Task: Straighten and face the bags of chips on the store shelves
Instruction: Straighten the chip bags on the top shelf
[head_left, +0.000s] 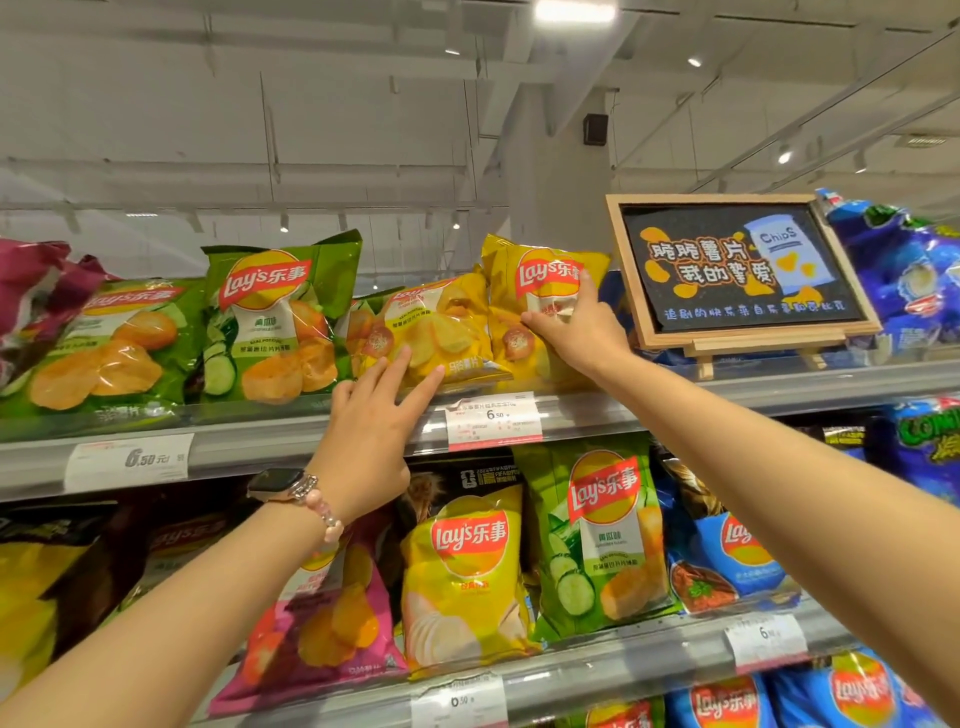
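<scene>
Yellow chip bags (436, 332) on top shelf (779, 387)

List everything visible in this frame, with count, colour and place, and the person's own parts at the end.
Top shelf:
Green chip bags: two, left of centre.
Yellow chip bags: two, centre; left one leans back, right one upright.
Maroon bag: one, far left.
Blue bags: a cluster, count unclear, far right.
Chalkboard sign: one, black with wooden frame, right of the yellow bags.
Price tags: two, white, on the top shelf edge.

Lower shelf:
Pink, yellow, green and blue bags, one each in front.

Person:
Watch: one, left wrist, beside a pink bead bracelet.
Left hand: fingers straight, touching the leaning yellow bag.
Right hand: gripping the upright yellow bag.
</scene>
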